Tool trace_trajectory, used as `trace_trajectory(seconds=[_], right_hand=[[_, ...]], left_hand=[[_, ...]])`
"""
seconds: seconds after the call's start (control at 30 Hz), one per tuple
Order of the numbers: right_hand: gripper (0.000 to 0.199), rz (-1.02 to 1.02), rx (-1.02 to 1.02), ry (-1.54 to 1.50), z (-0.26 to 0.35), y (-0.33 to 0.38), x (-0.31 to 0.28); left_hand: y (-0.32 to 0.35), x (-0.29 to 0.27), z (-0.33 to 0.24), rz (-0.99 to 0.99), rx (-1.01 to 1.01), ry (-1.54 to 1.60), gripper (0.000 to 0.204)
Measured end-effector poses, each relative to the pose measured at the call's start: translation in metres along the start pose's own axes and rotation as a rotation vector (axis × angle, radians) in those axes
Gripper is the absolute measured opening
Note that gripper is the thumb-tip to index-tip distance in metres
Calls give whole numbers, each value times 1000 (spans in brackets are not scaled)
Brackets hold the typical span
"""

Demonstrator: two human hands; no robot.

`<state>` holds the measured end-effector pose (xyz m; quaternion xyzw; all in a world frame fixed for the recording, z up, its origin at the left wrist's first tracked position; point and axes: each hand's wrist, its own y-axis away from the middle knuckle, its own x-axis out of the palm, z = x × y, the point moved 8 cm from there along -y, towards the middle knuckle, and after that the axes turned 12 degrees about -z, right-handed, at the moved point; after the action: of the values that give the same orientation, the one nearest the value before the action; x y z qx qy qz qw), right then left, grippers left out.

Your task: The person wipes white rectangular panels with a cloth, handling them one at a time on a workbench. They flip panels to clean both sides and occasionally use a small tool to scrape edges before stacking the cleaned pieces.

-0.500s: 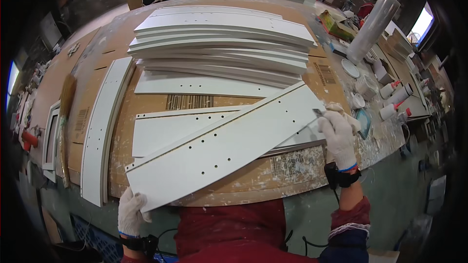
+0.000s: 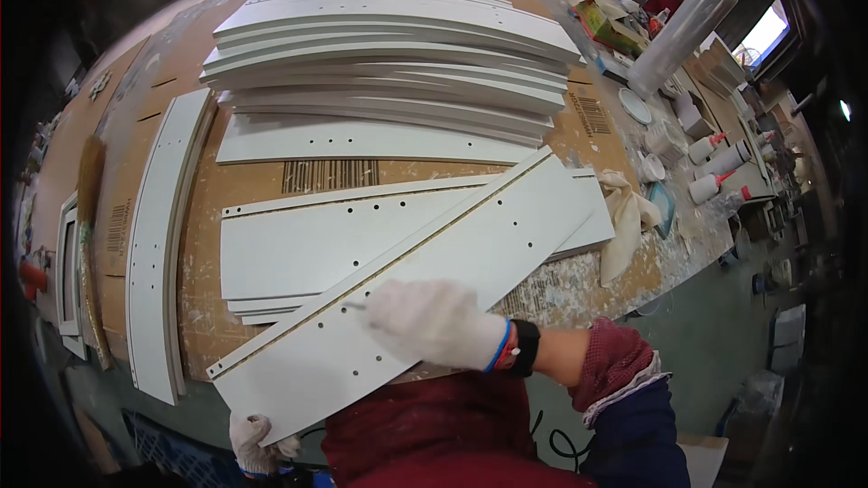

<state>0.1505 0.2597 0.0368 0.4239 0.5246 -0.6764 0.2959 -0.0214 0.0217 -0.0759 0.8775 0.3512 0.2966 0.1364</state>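
A long white panel (image 2: 452,262) with drilled holes lies slanted across the workbench, over other flat white panels (image 2: 316,244). My left hand (image 2: 258,443), in a white glove, grips the panel's near lower corner at the bench edge. My right hand (image 2: 434,321), also gloved, rests on the panel's face near its middle, fingers pointing left beside a small hole; whether it holds something small I cannot tell.
A tall stack of white panels (image 2: 389,54) fills the far bench. A narrow panel (image 2: 158,235) lies along the left. A cloth (image 2: 628,217), squeeze bottles (image 2: 710,185) and a clear plastic roll (image 2: 678,32) sit at the right.
My right hand has left the panel's right end and moved left onto its middle face. The slanted panel has shifted slightly; my left hand still holds its lower corner.
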Motion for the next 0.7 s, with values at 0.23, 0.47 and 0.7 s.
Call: trace_trajectory(seconds=[0.23,0.47,0.7], right_hand=[[14,-136,374,404,-206,45,-55],[18,61,123,398,-196,26,-59],[25,125,582,226,-211,22,-46]], left_hand=[[20,-71,-1,-273,222,-34,60],[17,-38,-2,-358,70,116,56],[22,-39,3,-335,109,67,52]])
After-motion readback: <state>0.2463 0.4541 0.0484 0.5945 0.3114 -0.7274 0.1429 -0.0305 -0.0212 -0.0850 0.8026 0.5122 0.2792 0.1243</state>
